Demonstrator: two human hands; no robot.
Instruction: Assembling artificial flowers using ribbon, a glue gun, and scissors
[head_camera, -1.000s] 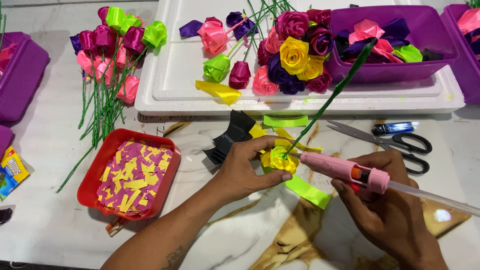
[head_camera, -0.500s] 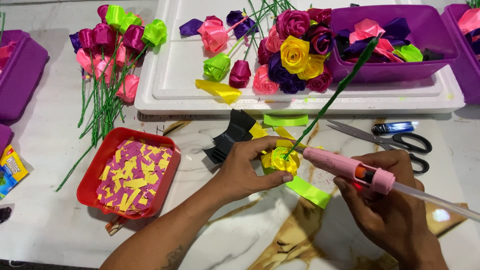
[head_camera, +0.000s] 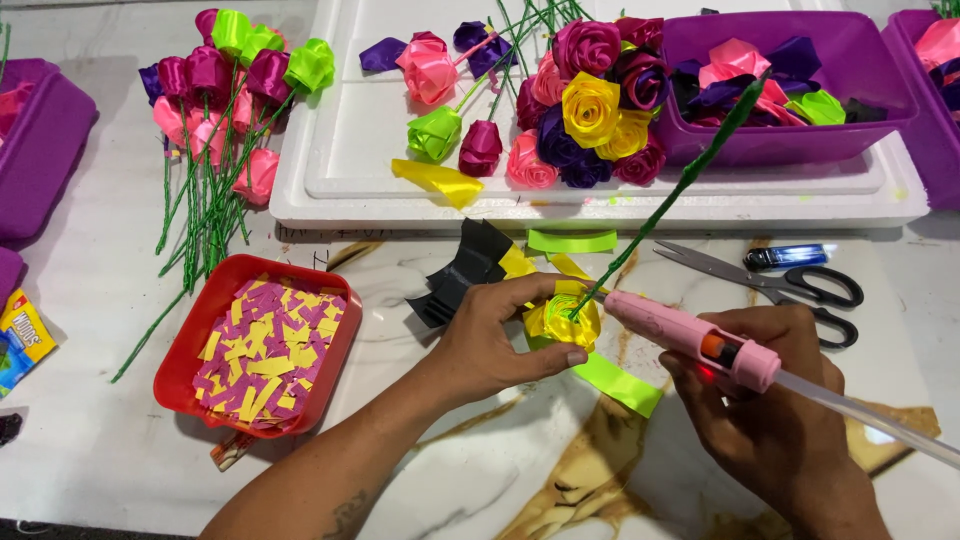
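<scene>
Centre frame, the yellow ribbon rose (head_camera: 563, 320) on its green stem (head_camera: 680, 185) sits pinched in the closed left hand (head_camera: 495, 345), steadied so the pink glue gun (head_camera: 690, 338), gripped by the right hand (head_camera: 775, 420), meets its base above the marble table (head_camera: 120, 450).

Two hands worked at the middle of a table crowded with ribbon flowers.

The left hand (head_camera: 490, 345) held a ribbon rose (head_camera: 562, 320) just left of the glue gun (head_camera: 695, 340), which lay in the right hand (head_camera: 775, 420). A tray of paper scraps (head_camera: 262, 345) sat to the left. Scissors (head_camera: 770, 280) lay to the right, behind the gun. Behind everything, a foam board (head_camera: 340, 150) bore loose roses and a tub (head_camera: 790, 130); stemmed roses (head_camera: 215, 120) lay left of the board.
</scene>
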